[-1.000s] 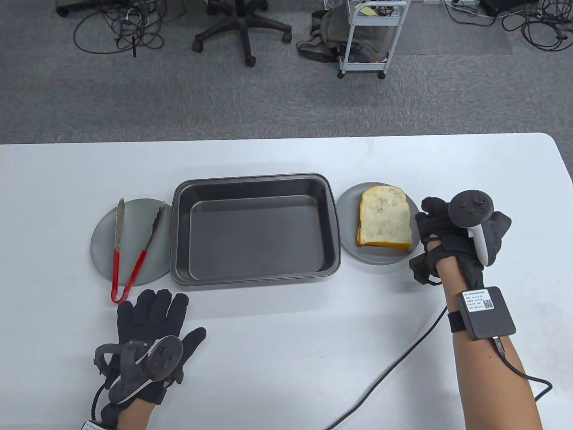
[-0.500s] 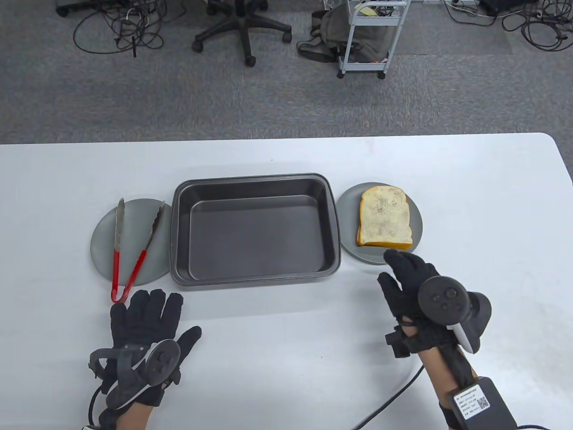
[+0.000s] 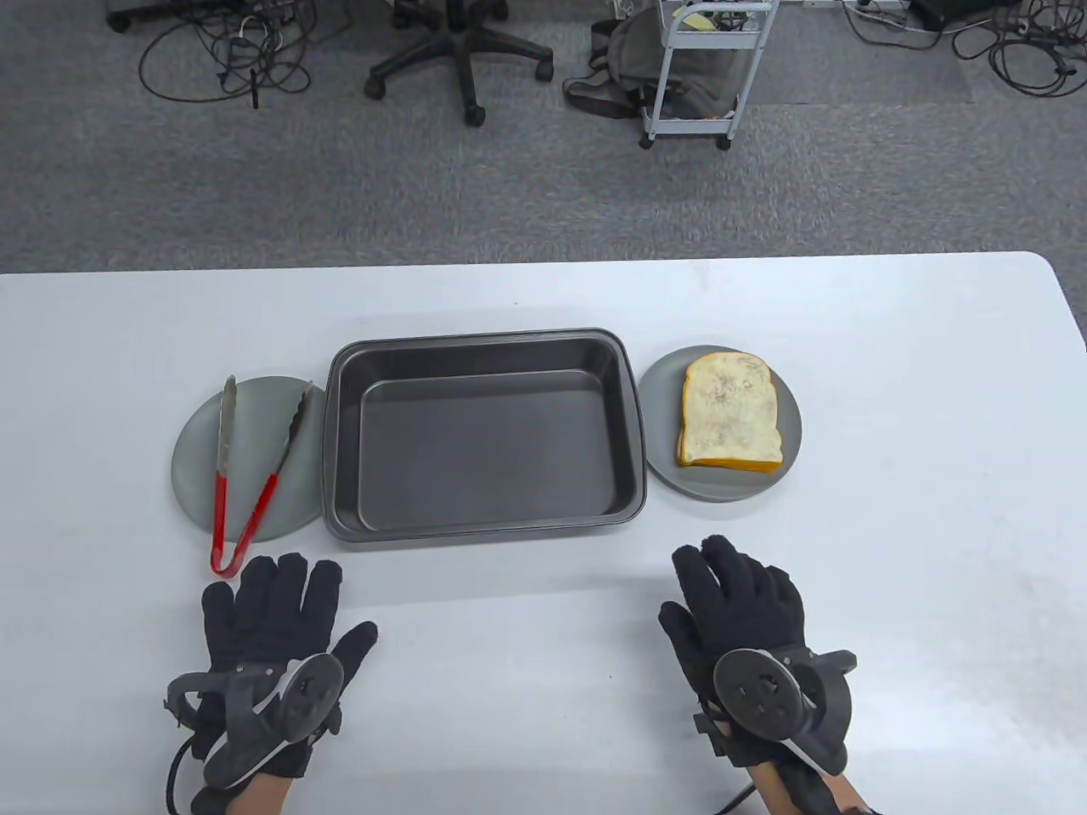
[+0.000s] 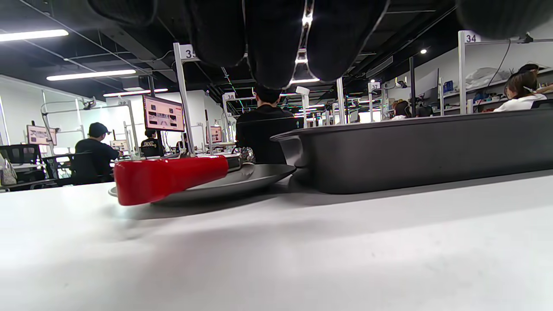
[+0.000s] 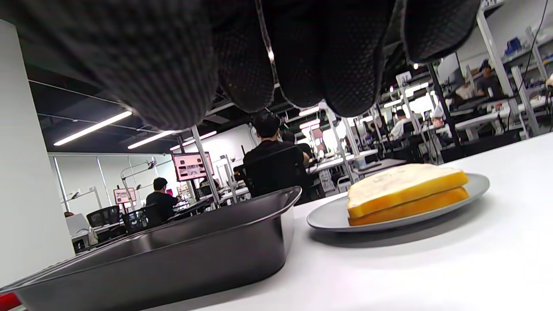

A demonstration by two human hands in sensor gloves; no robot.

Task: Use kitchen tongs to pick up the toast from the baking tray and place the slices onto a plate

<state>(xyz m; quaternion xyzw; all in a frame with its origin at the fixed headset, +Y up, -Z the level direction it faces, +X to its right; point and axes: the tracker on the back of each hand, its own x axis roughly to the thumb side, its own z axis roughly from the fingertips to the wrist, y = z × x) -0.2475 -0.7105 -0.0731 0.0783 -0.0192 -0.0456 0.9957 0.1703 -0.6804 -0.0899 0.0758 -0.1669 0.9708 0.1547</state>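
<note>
The dark baking tray (image 3: 484, 352) stands mid-table with nothing in it. Two toast slices (image 3: 730, 412) lie stacked on the grey plate (image 3: 658, 399) to its right; the right wrist view shows the stack (image 5: 404, 190) on that plate (image 5: 328, 218). The red-handled tongs (image 3: 246, 475) lie on a second grey plate (image 3: 191, 458) left of the tray, their handle end (image 4: 168, 177) sticking over its rim. My left hand (image 3: 272, 607) lies flat on the table just below the tongs. My right hand (image 3: 739, 603) lies flat below the toast plate. Neither holds anything.
The white table (image 3: 917, 407) stretches right of the plate. Beyond its far edge stand an office chair (image 3: 459, 51) and a white cart (image 3: 705, 68) on the carpet. People sit at desks in the wrist views' background.
My right hand has drawn back from beside the toast plate toward the table's near edge and laid itself flat. The left hand slid slightly nearer.
</note>
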